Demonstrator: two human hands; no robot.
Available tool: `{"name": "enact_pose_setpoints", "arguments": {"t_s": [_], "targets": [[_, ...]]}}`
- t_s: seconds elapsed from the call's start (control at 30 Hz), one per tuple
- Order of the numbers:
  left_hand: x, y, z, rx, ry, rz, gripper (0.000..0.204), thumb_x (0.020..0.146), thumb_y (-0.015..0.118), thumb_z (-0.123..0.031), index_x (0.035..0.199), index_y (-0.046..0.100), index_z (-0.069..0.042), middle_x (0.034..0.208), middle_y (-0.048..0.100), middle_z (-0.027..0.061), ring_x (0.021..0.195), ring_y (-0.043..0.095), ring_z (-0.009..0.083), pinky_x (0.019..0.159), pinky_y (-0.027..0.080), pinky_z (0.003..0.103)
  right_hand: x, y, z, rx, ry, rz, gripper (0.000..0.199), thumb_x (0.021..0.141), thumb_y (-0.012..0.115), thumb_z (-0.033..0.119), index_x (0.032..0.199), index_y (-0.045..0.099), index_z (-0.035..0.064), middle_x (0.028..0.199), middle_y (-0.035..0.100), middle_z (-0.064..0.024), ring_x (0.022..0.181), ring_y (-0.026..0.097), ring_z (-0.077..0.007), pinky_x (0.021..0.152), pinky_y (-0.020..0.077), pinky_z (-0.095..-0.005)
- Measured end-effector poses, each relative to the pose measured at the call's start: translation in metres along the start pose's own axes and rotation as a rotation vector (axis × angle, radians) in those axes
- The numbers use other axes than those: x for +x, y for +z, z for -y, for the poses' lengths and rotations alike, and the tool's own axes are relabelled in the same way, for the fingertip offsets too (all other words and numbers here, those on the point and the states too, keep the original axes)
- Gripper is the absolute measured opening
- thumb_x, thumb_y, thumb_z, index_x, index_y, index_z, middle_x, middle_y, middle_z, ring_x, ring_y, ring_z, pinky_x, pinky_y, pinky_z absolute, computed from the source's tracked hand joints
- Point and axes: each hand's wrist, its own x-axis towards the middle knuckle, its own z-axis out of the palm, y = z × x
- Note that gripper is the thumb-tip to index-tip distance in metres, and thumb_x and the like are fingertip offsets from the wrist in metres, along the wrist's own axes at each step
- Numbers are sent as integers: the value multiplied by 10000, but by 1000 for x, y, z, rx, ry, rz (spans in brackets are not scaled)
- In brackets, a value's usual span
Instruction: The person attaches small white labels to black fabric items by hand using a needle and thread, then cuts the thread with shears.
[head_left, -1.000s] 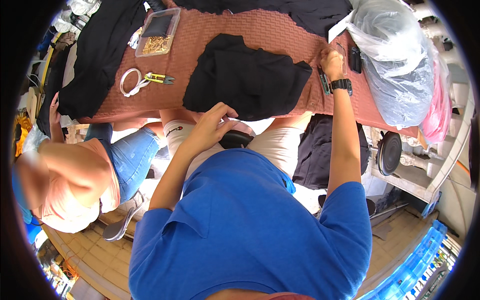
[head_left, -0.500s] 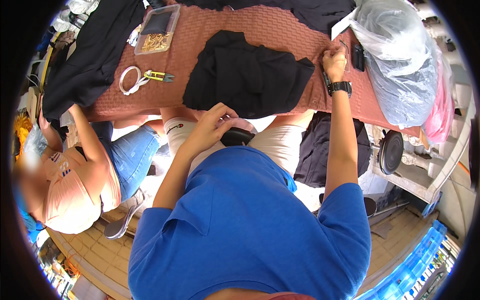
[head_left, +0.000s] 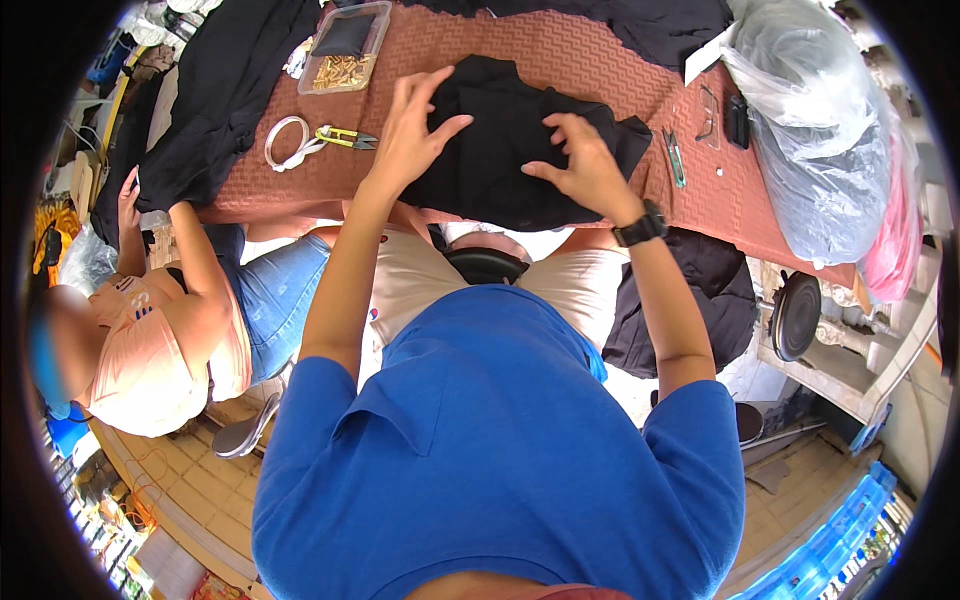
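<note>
A black cloth garment (head_left: 495, 150) lies bunched and folded on the table in front of me. At its left edge is my left hand (head_left: 410, 135), fingers spread and thumb pointing inward over the fabric. My right hand (head_left: 582, 168), with a black watch on the wrist, hovers over or rests on the cloth's right part. Its fingers are curved and apart, holding nothing; whether the tips touch cannot be told. To the right of the garment lie green-handled thread snips (head_left: 675, 158), with eyeglasses (head_left: 708, 115) beside them.
Yellow-handled snips (head_left: 345, 137) and a white ring-shaped band (head_left: 290, 143) lie left of the garment. A clear box (head_left: 345, 72) holds small brass-coloured pieces. Large plastic bags (head_left: 810, 130) crowd the table's right end. A co-worker (head_left: 165, 330) sits at left, handling black cloth.
My left hand has risen from my lap to the garment's left edge. My right hand has left the table's right side and come over the cloth. The green-handled snips now show.
</note>
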Motion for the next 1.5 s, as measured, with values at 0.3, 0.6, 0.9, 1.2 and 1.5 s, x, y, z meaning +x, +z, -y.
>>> {"name": "enact_pose_setpoints", "arguments": {"t_s": [0.3,0.6,0.9,1.2,1.5], "targets": [[69,-25,3,-456,-294,502,147,949,720,-218,915,700,-76,866,646,-54,731,577,70,709,472,224,59,-70,7,500,320,118,207,943,716,220,920,692,15,876,674,8,721,593,-96,714,502,-267],[41,11,66,243,-277,435,796,762,801,-572,1256,595,17,1353,518,242,1263,502,413,1075,412,468,57,-1,-81,352,487,-366,974,810,764,595,1350,454,-155,1168,644,-220,1072,639,-307,997,479,-406],[55,-18,76,-1073,-563,104,211,998,607,-166,1138,616,-9,1133,687,103,1034,668,234,950,533,365,67,-80,-47,884,469,-311,234,964,683,207,1021,618,-10,1042,705,-178,834,719,-232,718,585,-343],[39,-85,54,-1920,-771,327,407,929,498,17,1318,493,133,1326,596,262,1240,594,354,1116,461,486,42,-115,-17,1594,388,64,387,993,617,206,1319,562,6,1293,658,-132,1196,639,-233,1052,497,-459],[7,-119,-9,-1103,-864,-71,322,979,665,-284,1216,665,-66,1099,722,95,928,723,187,814,605,314,5,-145,-19,1698,312,-26,336,963,620,139,1221,608,-74,1189,692,-179,1117,668,-262,1017,511,-413]]}}
